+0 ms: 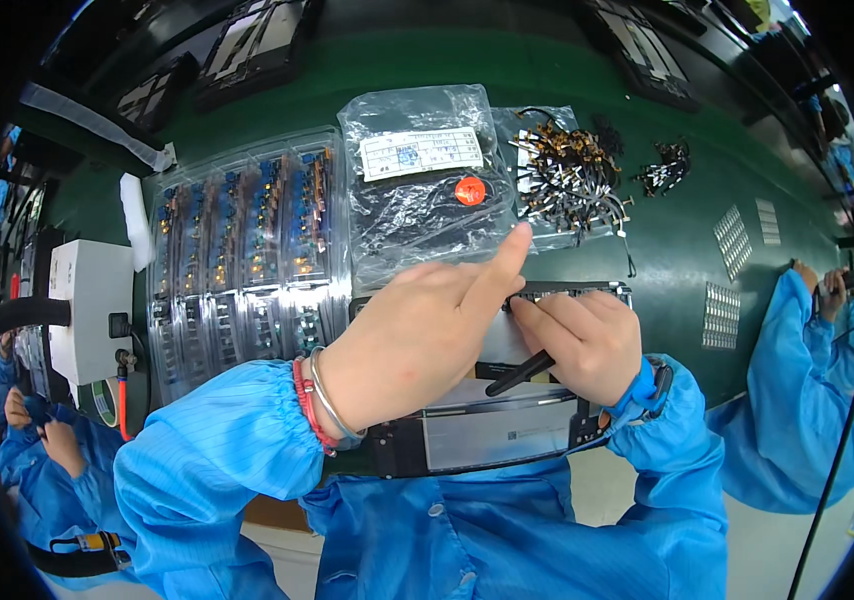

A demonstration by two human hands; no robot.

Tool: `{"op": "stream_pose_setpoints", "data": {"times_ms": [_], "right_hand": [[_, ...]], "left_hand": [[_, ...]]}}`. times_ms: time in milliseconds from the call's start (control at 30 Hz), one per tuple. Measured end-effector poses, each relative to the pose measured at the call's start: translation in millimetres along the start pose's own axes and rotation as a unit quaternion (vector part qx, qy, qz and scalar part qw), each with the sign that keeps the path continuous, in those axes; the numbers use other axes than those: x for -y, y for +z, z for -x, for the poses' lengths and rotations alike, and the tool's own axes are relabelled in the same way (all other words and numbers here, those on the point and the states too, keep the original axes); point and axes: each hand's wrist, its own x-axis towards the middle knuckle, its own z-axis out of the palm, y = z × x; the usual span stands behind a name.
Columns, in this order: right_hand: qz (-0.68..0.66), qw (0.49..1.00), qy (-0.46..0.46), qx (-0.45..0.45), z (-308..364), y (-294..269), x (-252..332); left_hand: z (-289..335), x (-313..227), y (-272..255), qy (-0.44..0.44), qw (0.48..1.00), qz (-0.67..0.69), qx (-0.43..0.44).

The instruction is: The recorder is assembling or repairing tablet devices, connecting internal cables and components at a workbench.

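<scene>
Small parts and packaging spread over a green tabletop.
On the left, clear plastic trays hold rows of blue-and-gold circuit boards, beside a white foam strip and a white box with a black hose and an orange-red tube. In the middle lies a crinkled transparent bag bearing a white label and a round orange-red sticker; just right of it sits a tangled cable pile, with a smaller cable bundle near. Farther right lie three silvery sheets. Blue-clad co-workers sit on both sides; flat black-framed units line the far edge.
</scene>
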Motion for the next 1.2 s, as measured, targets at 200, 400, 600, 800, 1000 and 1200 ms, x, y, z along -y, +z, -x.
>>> {"op": "stream_pose_setpoints", "data": {"times_ms": [200,400,600,800,1000,1200], "right_hand": [[0.010,0.999,0.045,0.024,1,-10,8],[-0.113,0.956,0.256,-0.089,46,-41,-16],[-0.128,0.935,0.320,-0.082,66,-28,-13],[-0.433,0.788,0.415,-0.139,61,-30,-16],[-0.226,0.890,0.384,-0.099,58,-26,-16],[-0.073,0.946,0.297,-0.109,58,-20,-12]], "left_hand": [[6,-6,5,0.003,0.999,-0.021,0.044],[14,-12,3,-0.012,0.992,-0.097,0.083],[15,-14,5,-0.010,0.983,-0.160,0.094],[18,-13,7,0.016,0.978,-0.187,0.085],[15,-15,9,0.031,0.971,-0.220,0.083],[-3,-26,6,0.167,0.909,-0.362,0.125]]}}
